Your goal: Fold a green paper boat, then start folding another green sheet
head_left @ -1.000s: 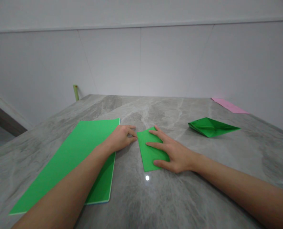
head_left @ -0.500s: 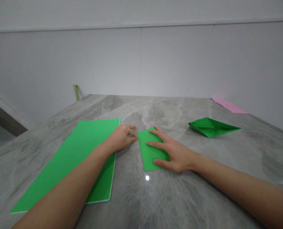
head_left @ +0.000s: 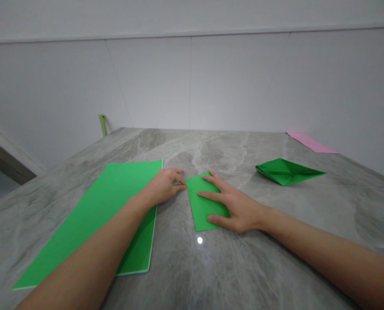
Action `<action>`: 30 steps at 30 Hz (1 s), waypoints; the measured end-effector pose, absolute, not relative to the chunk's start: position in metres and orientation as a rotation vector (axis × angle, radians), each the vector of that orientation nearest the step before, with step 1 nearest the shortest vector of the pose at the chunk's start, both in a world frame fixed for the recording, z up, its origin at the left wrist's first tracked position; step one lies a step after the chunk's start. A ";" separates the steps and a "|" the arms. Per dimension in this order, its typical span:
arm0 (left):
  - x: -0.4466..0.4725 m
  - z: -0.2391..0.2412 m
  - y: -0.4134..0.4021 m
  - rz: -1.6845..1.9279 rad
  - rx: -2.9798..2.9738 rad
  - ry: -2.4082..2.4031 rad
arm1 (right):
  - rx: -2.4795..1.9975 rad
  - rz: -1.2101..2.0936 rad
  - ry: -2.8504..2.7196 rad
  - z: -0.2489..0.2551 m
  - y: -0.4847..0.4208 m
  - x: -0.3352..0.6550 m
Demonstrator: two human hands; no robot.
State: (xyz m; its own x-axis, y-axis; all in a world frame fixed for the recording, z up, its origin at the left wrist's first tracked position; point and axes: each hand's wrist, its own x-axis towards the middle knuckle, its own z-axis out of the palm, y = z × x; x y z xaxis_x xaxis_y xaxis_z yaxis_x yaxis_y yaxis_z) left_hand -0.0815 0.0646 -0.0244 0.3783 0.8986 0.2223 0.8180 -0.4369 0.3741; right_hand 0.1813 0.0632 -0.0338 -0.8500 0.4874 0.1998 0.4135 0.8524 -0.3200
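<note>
A small piece of green folded paper [head_left: 196,211] lies flat on the grey marbled table. My right hand [head_left: 238,206] rests on its right part, fingers spread and pressing it down. At the paper's upper left edge, the thumb and fingertips of my left hand [head_left: 169,184] are pinched together on its corner. Under my left forearm lies a stack of large green paper sheets [head_left: 114,202]. To the right of my right hand sits a green folded paper shape [head_left: 282,172] with pointed ends, which no hand touches.
A pink sheet of paper [head_left: 313,143] lies at the back right of the table [head_left: 211,275], by the white wall [head_left: 237,82]. At the back left, a light green object [head_left: 103,125] stands up near the table's edge.
</note>
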 end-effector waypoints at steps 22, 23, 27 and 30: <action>-0.081 -0.024 0.066 0.573 2.444 1.552 | -0.681 0.401 -2.745 -0.035 0.063 0.181; -0.081 -0.024 0.066 0.574 2.443 1.554 | -0.679 0.406 -2.744 -0.034 0.063 0.181; -0.081 -0.024 0.067 0.573 2.442 1.557 | -0.672 0.432 -2.733 -0.034 0.063 0.181; -0.082 -0.024 0.066 0.567 2.444 1.549 | -0.669 0.445 -2.730 -0.034 0.063 0.181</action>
State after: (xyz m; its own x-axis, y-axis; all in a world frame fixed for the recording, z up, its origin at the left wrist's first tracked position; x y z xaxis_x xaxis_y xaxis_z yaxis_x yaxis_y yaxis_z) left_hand -0.0817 0.0661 -0.0237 0.3802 0.8996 0.2150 0.8258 -0.4348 0.3591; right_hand 0.1815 0.0627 -0.0339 -0.8485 0.4867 0.2077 0.3957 0.8442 -0.3617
